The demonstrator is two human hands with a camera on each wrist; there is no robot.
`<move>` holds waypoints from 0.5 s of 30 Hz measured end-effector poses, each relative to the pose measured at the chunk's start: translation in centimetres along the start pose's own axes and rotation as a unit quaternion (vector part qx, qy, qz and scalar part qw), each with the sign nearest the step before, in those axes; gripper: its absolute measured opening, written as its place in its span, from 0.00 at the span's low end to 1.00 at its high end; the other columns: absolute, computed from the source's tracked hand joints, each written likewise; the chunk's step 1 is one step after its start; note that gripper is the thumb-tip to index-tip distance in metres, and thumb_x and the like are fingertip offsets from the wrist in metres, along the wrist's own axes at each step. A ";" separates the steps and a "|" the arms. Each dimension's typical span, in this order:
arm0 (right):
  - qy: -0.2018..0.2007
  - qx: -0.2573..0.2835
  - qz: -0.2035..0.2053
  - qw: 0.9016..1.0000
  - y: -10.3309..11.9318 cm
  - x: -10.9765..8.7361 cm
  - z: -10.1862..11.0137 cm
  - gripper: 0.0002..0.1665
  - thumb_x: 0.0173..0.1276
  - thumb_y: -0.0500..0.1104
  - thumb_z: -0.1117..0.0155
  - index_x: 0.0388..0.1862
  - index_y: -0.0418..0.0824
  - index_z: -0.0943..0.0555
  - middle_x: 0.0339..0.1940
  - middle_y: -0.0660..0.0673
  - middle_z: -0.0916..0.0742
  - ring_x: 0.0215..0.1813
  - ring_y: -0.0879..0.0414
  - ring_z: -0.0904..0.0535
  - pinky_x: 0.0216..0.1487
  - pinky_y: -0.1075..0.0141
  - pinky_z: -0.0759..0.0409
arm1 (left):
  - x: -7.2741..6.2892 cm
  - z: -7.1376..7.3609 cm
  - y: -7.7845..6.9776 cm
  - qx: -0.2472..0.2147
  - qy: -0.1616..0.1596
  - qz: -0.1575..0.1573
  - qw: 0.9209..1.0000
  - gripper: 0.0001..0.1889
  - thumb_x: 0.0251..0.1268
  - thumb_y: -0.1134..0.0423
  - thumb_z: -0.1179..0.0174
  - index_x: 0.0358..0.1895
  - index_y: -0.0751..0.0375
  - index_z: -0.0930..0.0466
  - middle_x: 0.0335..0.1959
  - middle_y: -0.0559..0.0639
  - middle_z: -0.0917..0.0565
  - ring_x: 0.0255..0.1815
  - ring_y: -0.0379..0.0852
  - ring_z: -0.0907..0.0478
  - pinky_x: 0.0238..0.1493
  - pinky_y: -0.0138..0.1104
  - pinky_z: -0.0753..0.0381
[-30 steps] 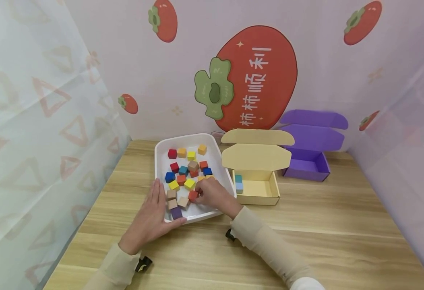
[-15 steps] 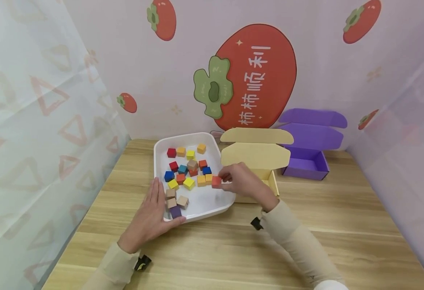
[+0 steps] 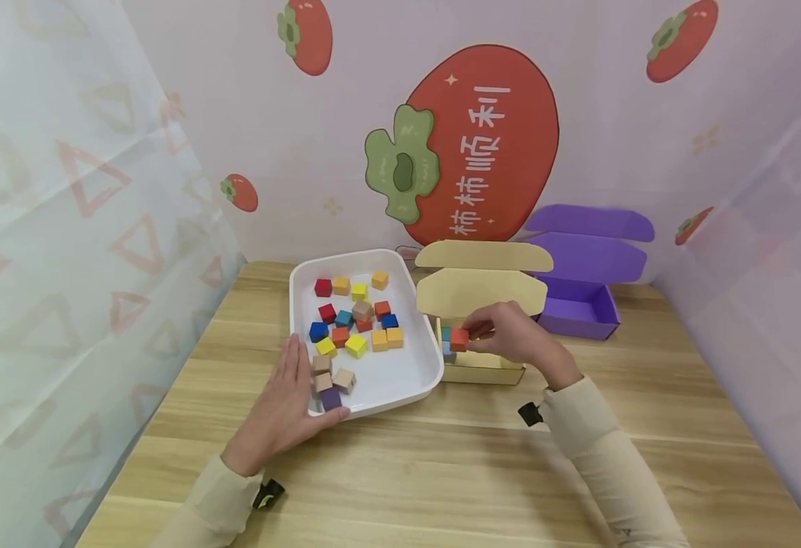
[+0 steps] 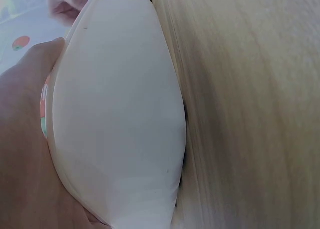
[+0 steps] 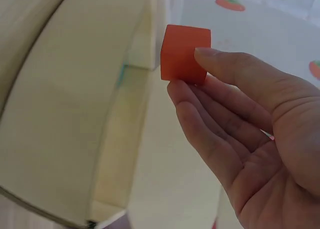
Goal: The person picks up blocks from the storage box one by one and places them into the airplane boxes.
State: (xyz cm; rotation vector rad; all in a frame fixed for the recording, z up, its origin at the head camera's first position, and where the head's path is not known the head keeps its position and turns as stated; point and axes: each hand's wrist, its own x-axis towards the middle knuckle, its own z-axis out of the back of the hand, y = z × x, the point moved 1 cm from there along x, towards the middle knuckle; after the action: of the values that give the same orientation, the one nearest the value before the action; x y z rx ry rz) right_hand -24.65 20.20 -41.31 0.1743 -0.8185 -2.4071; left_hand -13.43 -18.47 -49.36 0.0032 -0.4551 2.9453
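Observation:
Between thumb and fingertips, my right hand (image 3: 516,335) pinches an orange-red wooden cube (image 3: 459,339) above the left end of the cream cardboard box (image 3: 485,374). In the right wrist view the same cube (image 5: 185,54) shows large, with the box wall (image 5: 65,104) beside it. Below it, a teal cube (image 3: 446,333) and a light blue cube (image 3: 449,353) sit against the box's left wall, partly hidden. My left hand (image 3: 277,403) rests with straight fingers along the near left corner of the white tray (image 3: 400,392). The left wrist view shows the tray's outer wall (image 4: 120,99) beside that hand.
Several cubes in red, orange, yellow, blue and plain wood lie in the tray, with a purple cube (image 3: 330,398) at its near left corner. A purple box (image 3: 578,327) with its lid up stands behind and right of the cream box, whose lid (image 3: 482,293) is also raised.
My right hand has lifted the orange-red cube from the tray's near right part and carried it right, over the tray rim, to above the cream box. The left hand has stayed in place.

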 end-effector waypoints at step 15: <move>0.080 0.044 -0.029 0.995 -2.4 1.1 -2.2 0.14 0.63 0.39 0.19 0.48 0.39 0.09 0.42 0.46 0.06 0.43 0.57 0.08 0.46 0.64 0.09 | 0.1 -0.2 0.2 -0.002 -0.002 -0.003 1.000 0.72 0.56 0.15 0.46 0.85 0.71 0.62 0.89 0.66 0.64 0.89 0.68 0.62 0.82 0.63 0.44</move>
State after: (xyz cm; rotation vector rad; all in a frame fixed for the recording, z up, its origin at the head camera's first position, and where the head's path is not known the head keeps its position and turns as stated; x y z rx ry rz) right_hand -26.03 19.99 -44.39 0.4257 -0.8553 -2.3765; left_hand -13.53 -18.62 -49.59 0.0090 -0.4620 2.9380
